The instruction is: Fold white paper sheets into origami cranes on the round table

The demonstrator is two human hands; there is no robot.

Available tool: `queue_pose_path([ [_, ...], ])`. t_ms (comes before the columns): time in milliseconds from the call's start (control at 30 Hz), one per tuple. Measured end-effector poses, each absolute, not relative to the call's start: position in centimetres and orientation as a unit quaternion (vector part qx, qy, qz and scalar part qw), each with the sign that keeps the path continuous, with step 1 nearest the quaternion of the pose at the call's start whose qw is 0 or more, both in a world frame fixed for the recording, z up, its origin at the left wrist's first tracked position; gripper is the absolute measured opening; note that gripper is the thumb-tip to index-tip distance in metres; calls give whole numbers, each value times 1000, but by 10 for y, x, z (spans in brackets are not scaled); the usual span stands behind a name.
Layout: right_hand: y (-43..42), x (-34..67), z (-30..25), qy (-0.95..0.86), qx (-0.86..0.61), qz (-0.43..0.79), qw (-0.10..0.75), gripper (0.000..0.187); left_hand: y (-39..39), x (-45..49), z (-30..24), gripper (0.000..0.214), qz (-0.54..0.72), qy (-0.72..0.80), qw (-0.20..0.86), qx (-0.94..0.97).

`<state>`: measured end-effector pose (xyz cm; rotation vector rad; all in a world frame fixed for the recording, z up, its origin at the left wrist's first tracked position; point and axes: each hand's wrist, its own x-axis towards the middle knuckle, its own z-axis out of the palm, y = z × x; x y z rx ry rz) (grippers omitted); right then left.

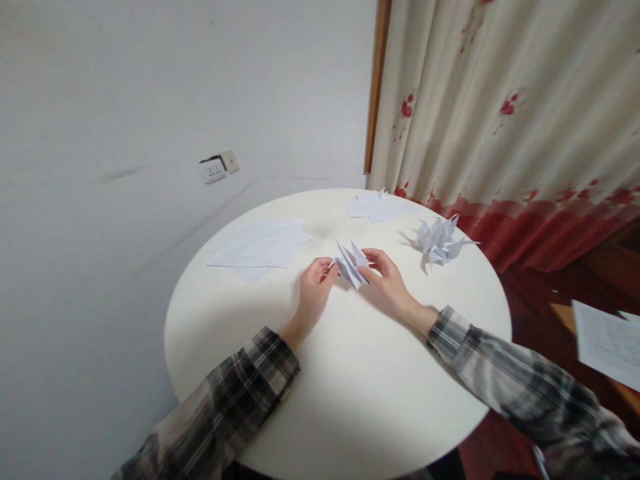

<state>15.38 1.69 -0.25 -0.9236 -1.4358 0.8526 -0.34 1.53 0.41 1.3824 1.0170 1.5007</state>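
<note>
A half-folded piece of white paper (352,265) with pointed flaps stands just above the round white table (350,373), held between both hands. My left hand (315,293) pinches its left tip with closed fingers. My right hand (387,275) grips its right side, fingers curled over the fold. Both sleeves are plaid.
Flat white paper sheets (260,248) lie at the table's left. More sheets (375,205) rest at the far edge. A cluster of folded paper cranes (440,241) sits at the right. A flowered curtain (505,127) hangs behind, and a wall socket (217,167) is at left.
</note>
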Motion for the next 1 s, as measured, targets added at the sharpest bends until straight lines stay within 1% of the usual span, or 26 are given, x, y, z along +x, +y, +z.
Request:
queue_pose_path([
  [167,19,152,-4,-606,-391,390,573,30,13,-3,3,17,583,408,421,562],
  [300,19,152,-6,-613,-401,378,567,31,13,-4,2,18,582,410,403,576],
  [467,18,153,-6,-637,-413,343,553,24,14,-7,2,19,574,415,382,594],
  [667,15,153,-3,-646,-420,337,541,11,17,-8,-1,20,560,424,399,590],
  [867,9,153,4,-677,-407,308,530,7,16,-5,0,19,560,403,418,591],
  [1000,10,153,2,-680,-386,288,554,7,12,-2,1,15,552,375,427,610],
])
